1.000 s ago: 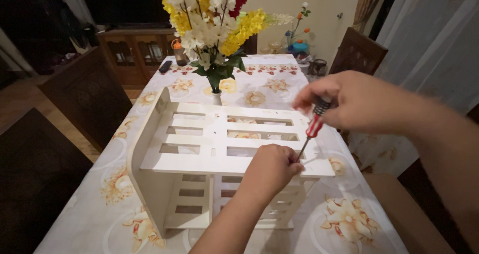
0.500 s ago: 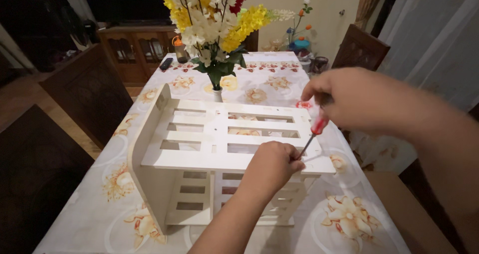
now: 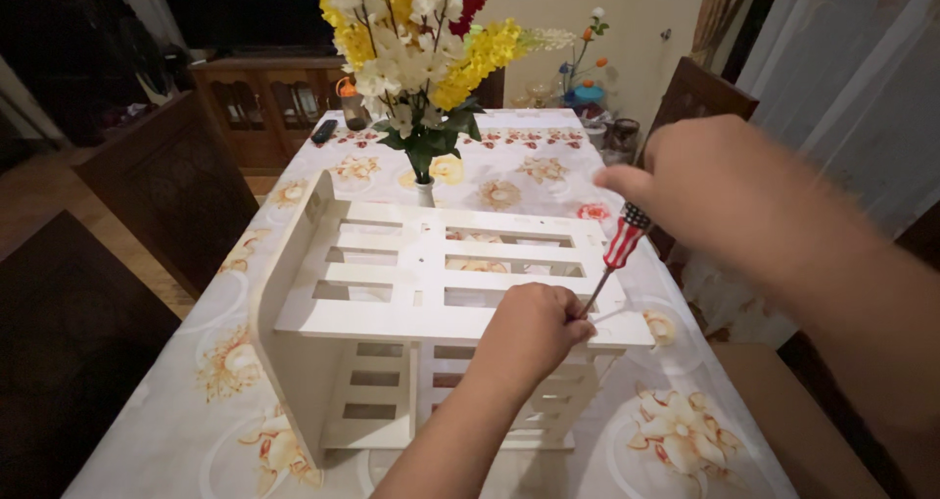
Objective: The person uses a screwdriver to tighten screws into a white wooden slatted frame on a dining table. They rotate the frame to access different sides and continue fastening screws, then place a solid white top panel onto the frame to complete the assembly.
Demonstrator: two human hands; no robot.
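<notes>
A white slatted wooden rack lies on its side on the table. My left hand rests closed on the rack's near right edge, fingers pinched around the screwdriver's metal tip. My right hand grips the handle of a screwdriver, which is red with a striped pattern. The shaft slants down and to the left into the rack's top board beside my left hand. Whatever sits under the tip is hidden by my left fingers.
A vase of yellow, white and red flowers stands just behind the rack. The table carries a floral cloth. Dark wooden chairs line the left side, another chair at the right. Small items sit at the table's far end.
My right hand has shifted slightly and turned around the screwdriver handle. My left hand and the rack stay in place.
</notes>
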